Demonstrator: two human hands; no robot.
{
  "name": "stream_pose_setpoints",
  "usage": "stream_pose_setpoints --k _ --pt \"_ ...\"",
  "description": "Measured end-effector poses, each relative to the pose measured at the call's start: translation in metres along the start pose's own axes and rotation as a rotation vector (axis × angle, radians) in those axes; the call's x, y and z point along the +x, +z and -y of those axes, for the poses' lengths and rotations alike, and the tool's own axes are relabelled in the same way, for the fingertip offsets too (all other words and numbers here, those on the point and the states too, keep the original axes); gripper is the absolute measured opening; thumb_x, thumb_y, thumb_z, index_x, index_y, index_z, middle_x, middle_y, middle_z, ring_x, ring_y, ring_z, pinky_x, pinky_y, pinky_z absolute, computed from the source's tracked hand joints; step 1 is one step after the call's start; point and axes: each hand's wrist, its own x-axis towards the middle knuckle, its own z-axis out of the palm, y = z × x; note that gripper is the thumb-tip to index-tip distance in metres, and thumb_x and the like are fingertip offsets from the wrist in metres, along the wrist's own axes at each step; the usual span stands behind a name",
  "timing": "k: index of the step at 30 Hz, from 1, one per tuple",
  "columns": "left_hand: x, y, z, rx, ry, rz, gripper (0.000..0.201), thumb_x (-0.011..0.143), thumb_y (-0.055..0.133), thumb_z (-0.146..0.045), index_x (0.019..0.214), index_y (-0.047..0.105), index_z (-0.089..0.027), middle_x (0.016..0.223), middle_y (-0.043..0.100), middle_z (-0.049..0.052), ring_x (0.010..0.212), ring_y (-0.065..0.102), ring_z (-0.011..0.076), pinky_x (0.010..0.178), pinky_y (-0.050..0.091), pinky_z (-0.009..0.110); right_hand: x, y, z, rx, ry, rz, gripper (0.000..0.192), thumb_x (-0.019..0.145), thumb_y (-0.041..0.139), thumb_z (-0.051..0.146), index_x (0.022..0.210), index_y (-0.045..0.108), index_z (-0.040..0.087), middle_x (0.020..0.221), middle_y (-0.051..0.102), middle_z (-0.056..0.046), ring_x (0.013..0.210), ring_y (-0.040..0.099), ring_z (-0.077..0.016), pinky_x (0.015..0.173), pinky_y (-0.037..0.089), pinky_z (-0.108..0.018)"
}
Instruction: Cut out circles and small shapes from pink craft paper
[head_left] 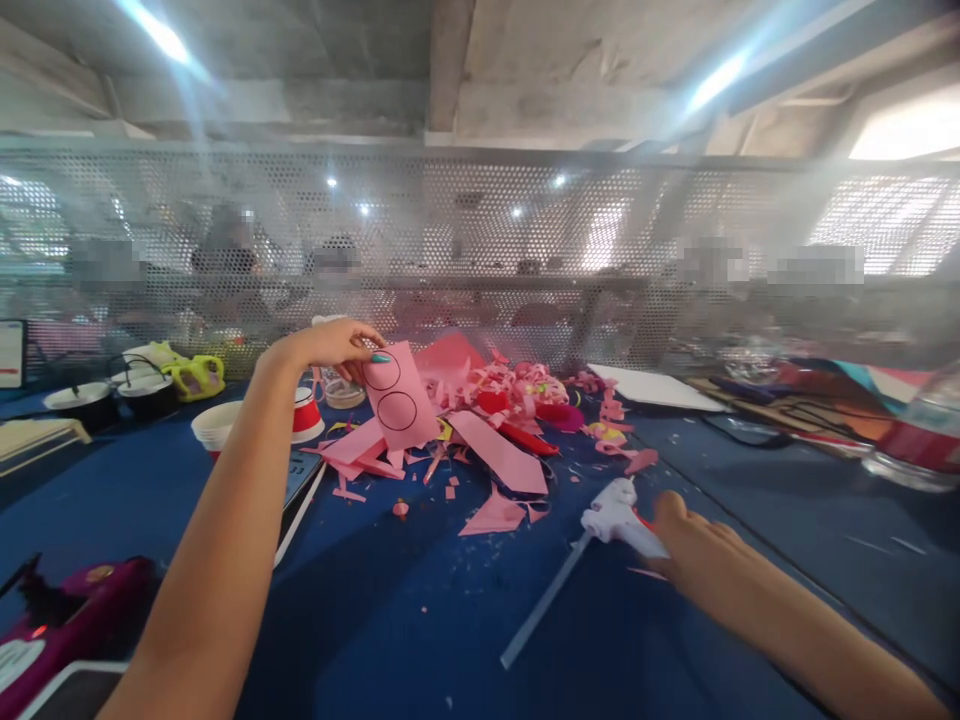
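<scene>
Left fingers [363,332] pinch pink card [403,375], eight o'clock: circles [396,411] drawn, uncut; right fingers [678,512] grip glue gun [613,512], four o'clock.

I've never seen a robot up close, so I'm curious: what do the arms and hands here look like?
They're a person's. The left hand is ungloved, with a teal-painted nail showing. The right hand is also ungloved; its nails can't be made out. The left forearm and right forearm show no sleeves, watch or bracelet.
</scene>
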Motion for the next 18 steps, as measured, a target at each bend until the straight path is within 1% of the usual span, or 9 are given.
stream_pose_setpoints --k 3,6,9,11,13,14,15,16,18 --pt "0.003 -0.001 0.003 -0.034 0.056 -0.045 0.036 0.075 0.053 -0.030 0.110 0.056 -0.020 0.072 0.068 0.005 0.058 0.064 0.0146 0.054 0.045 0.021 0.008 0.010 -0.012 -0.020 0.064 -0.030 0.010 0.081 0.046 0.013 0.081 0.038 0.019 0.086 0.062 -0.017 0.085 0.061 -0.0319 0.066 0.038 -0.034" --pt "0.009 -0.002 0.006 -0.084 0.136 -0.129 0.036 0.075 0.054 -0.029 0.109 0.056 -0.018 0.075 0.068 0.006 0.062 0.064 0.0149 0.057 0.047 0.023 0.015 0.017 -0.017 -0.087 0.037 -0.164 0.006 0.081 0.047 0.015 0.085 0.043 0.016 0.086 0.062 -0.019 0.084 0.060 -0.0331 0.068 0.039 -0.036" --pt "0.011 -0.003 0.005 -0.113 0.168 -0.195 0.034 0.076 0.054 -0.027 0.108 0.056 -0.015 0.075 0.068 0.007 0.061 0.064 0.0145 0.058 0.048 0.023 0.014 0.008 -0.010 -0.211 0.018 -0.267 0.016 0.077 0.055 0.022 0.087 0.050 0.011 0.088 0.060 -0.022 0.082 0.059 -0.0353 0.073 0.039 -0.039" --pt "0.010 -0.002 0.000 -0.111 0.153 -0.197 0.032 0.076 0.053 -0.026 0.106 0.057 -0.015 0.074 0.068 0.007 0.061 0.064 0.0141 0.058 0.048 0.023 0.011 -0.008 0.003 -0.217 -0.026 -0.339 0.021 0.079 0.053 0.028 0.088 0.053 0.009 0.091 0.059 -0.022 0.084 0.058 -0.0343 0.075 0.039 -0.040" --pt "0.009 0.002 -0.006 -0.083 0.137 -0.183 0.030 0.077 0.052 -0.024 0.104 0.058 -0.014 0.076 0.068 0.007 0.061 0.064 0.0140 0.058 0.047 0.023 0.011 -0.029 0.024 -0.145 -0.137 -0.397 0.031 0.081 0.049 0.037 0.092 0.054 0.009 0.099 0.058 -0.021 0.092 0.055 -0.0324 0.080 0.039 -0.039" --pt "0.010 0.005 -0.009 -0.058 0.135 -0.175 0.029 0.077 0.052 -0.023 0.103 0.058 -0.014 0.077 0.068 0.007 0.061 0.064 0.0141 0.057 0.047 0.023 0.013 -0.040 0.037 -0.104 -0.189 -0.403 0.035 0.081 0.048 0.042 0.093 0.055 0.010 0.101 0.057 -0.020 0.096 0.053 -0.0325 0.082 0.038 -0.039" --pt "0.011 0.008 -0.012 -0.025 0.133 -0.172 0.029 0.076 0.051 -0.022 0.103 0.059 -0.014 0.078 0.068 0.008 0.061 0.064 0.0142 0.057 0.046 0.023 0.017 -0.049 0.051 -0.067 -0.228 -0.380 0.040 0.080 0.046 0.046 0.094 0.056 0.010 0.100 0.058 -0.019 0.098 0.053 -0.0326 0.081 0.039 -0.038" --pt "0.012 0.012 -0.015 0.022 0.132 -0.174 0.028 0.076 0.051 -0.021 0.101 0.059 -0.013 0.079 0.068 0.008 0.061 0.063 0.0142 0.057 0.046 0.023 0.022 -0.057 0.064 -0.042 -0.235 -0.317 0.046 0.078 0.047 0.050 0.097 0.056 0.009 0.101 0.058 -0.019 0.097 0.053 -0.0331 0.079 0.040 -0.038" --pt "0.017 0.021 -0.019 0.148 0.125 -0.214 0.025 0.075 0.053 -0.021 0.097 0.062 -0.013 0.078 0.069 0.009 0.061 0.063 0.0144 0.057 0.044 0.023 0.037 -0.070 0.089 -0.045 -0.281 -0.173 0.057 0.068 0.058 0.049 0.105 0.055 0.005 0.107 0.056 -0.022 0.099 0.052 -0.0358 0.079 0.040 -0.039"
